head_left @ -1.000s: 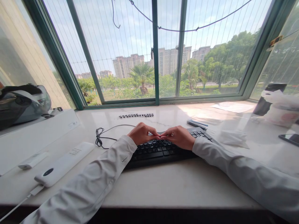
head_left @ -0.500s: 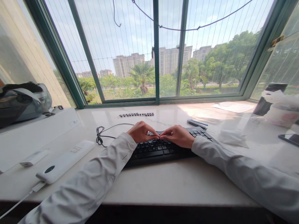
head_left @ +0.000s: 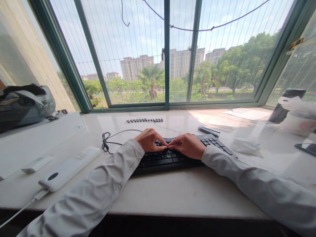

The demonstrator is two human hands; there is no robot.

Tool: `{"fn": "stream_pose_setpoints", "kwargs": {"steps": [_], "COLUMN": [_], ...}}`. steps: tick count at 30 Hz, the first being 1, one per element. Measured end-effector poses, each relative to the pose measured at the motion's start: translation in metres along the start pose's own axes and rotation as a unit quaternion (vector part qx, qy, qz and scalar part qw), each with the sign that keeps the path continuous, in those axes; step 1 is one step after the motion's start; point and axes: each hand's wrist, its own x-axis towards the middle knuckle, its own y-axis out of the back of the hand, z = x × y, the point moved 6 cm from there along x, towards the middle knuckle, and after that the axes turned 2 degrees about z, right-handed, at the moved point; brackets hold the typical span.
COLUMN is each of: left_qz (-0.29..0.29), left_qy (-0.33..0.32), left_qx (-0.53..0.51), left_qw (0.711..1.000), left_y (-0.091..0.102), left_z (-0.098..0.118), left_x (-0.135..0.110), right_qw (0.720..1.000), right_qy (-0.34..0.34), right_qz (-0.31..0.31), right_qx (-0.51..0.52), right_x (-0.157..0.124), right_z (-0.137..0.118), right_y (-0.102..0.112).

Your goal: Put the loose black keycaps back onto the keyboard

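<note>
A black keyboard (head_left: pixel 158 162) lies on the white countertop, with bare sockets showing among its keys. Over its middle, my left hand (head_left: pixel 151 140) and my right hand (head_left: pixel 188 144) meet, thumb and forefinger of each pinched together. Their fingertips nearly touch at a tiny dark piece, too small and too covered to name for certain. Much of the keyboard's upper part is hidden under both hands. Beyond them, loose black keycaps (head_left: pixel 144 120) are lined up in a row.
A coiled black cable (head_left: pixel 106 142) lies left of the keyboard. Further left are a white power bank (head_left: pixel 69 168) and a white box (head_left: pixel 37 141) bearing a headset. To the right sit thin tools (head_left: pixel 208 131), a plastic bag (head_left: pixel 247 146) and a phone (head_left: pixel 306 148). The window stands behind.
My fingertips have shifted very slightly over the same spot, and the right fingers are a bit more curled. The view has tilted a little; the keyboard and keycap row stay put.
</note>
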Motion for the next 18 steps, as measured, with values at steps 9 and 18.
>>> {"fn": "stream_pose_setpoints", "kwargs": {"steps": [9,18], "left_qz": [-0.017,-0.007], "left_qy": [-0.013,-0.01], "left_qx": [-0.025,-0.027], "left_qw": [0.999,1.0], "left_y": [-0.0027,-0.0034], "left_z": [0.0012,-0.0006], "left_x": [0.0012,0.0011], "right_qw": [1.0,0.999], "right_qy": [-0.005,0.008], "right_qz": [0.006,-0.011], "right_qx": [0.009,0.032], "right_x": [0.0001,0.0002], "right_z": [-0.002,0.0015], "right_y": [-0.0005,-0.0044]}}
